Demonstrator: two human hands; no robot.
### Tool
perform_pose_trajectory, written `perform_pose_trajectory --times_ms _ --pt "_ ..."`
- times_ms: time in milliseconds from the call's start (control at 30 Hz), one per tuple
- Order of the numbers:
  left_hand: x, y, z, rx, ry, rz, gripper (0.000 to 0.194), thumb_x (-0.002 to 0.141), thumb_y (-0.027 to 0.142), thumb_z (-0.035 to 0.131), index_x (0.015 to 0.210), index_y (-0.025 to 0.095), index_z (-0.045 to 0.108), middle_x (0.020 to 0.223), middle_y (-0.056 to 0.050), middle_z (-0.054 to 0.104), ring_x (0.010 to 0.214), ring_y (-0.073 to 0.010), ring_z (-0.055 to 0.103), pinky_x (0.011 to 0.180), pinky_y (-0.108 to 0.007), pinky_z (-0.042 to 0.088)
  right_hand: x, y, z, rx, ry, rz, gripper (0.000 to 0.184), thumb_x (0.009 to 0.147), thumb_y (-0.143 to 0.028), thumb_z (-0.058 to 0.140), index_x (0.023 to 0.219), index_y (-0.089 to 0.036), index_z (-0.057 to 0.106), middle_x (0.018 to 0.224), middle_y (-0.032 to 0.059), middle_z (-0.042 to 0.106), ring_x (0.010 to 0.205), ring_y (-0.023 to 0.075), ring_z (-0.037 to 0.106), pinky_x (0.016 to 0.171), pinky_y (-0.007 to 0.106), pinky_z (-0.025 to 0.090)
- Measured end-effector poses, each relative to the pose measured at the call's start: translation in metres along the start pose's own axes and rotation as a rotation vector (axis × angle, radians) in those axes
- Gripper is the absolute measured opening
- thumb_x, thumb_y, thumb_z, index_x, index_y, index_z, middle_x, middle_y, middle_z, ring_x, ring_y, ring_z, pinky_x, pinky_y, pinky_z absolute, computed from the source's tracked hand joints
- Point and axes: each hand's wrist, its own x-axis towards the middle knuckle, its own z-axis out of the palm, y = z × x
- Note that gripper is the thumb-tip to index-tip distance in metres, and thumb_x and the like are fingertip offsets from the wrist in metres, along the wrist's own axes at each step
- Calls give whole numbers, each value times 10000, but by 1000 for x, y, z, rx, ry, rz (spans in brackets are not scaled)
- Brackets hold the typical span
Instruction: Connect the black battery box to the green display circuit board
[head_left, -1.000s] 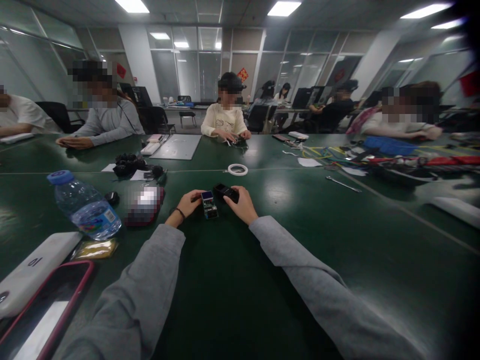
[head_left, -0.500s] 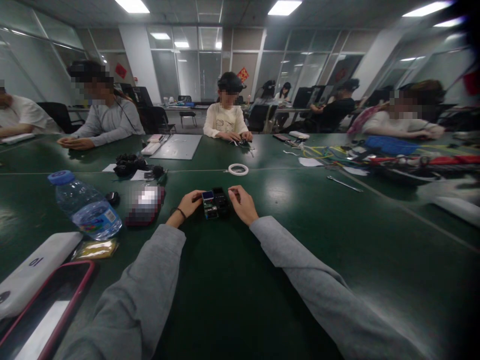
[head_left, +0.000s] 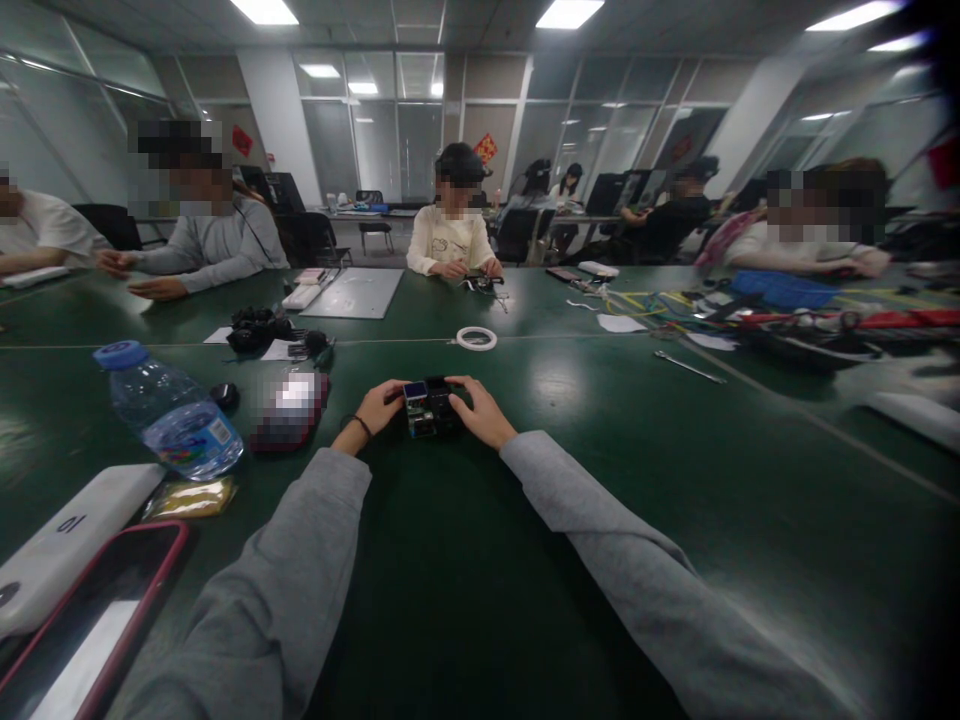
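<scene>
A small circuit board with a little screen [head_left: 416,391] lies on the green table, straight ahead of me. Against its right side is a black plastic case [head_left: 442,408], whose details are too dark to make out. My left hand [head_left: 379,408] grips the board's left edge between thumb and fingers. On the other side, my right hand [head_left: 480,412] has its thumb on the case's near face and its fingers over the far right edge. Board and case sit side by side, touching or almost so.
Left of my hands are a phone [head_left: 291,410], a water bottle [head_left: 180,420], a white power bank [head_left: 79,540] and a red-edged phone [head_left: 97,620]. A white tape ring [head_left: 477,330] lies beyond, a wrench [head_left: 688,367] and cables rightward. Several people sit around.
My right hand has moved left and closed on the black case; before, it hovered just beside it. My left hand stays put. A co-worker at the left has raised and parted their hands.
</scene>
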Motion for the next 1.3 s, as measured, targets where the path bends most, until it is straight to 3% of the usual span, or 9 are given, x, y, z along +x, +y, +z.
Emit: perform_pose_trajectory --times_ms 400,700,933,1067,1300 --pt "0 4 1 6 -22 -6 321 750 239 591 1047 118 582 1093 -121 641 1073 -226 576 993 -453 393 -1 -6 -5 -21 159 -14 239 917 -330 408 1042 -223 581 1023 50 569 969 196 507 869 367 421" --pt "-2 19 3 53 31 -105 256 802 201 489 1016 153 622 1094 -73 649 1063 -197 570 1010 -402 376 0 -4 -3 -19 126 -9 228 919 -335 407 1011 -220 581 997 51 566 944 199 511 848 369 428" --pt "-5 22 4 2 80 -135 353 866 365 418 1088 168 609 1137 -68 623 1082 -197 552 1002 -374 377 -1 -6 -3 -70 102 -51 234 906 -343 441 1069 -219 557 1051 69 519 1020 212 475 900 395 413" --pt "-7 31 7 -24 76 -184 424 831 473 475 1088 161 604 1128 -78 629 1068 -208 561 983 -361 395 -1 -4 -1 -85 74 -71 246 892 -327 463 1098 -219 545 1062 78 502 1022 221 466 912 409 409" --pt "-8 33 9 -48 5 -188 491 758 473 593 1125 149 559 1130 -106 621 1037 -210 579 932 -375 442 -1 -3 -1 -81 55 -73 252 871 -256 470 1113 -223 533 1075 72 496 1033 217 459 931 413 401"
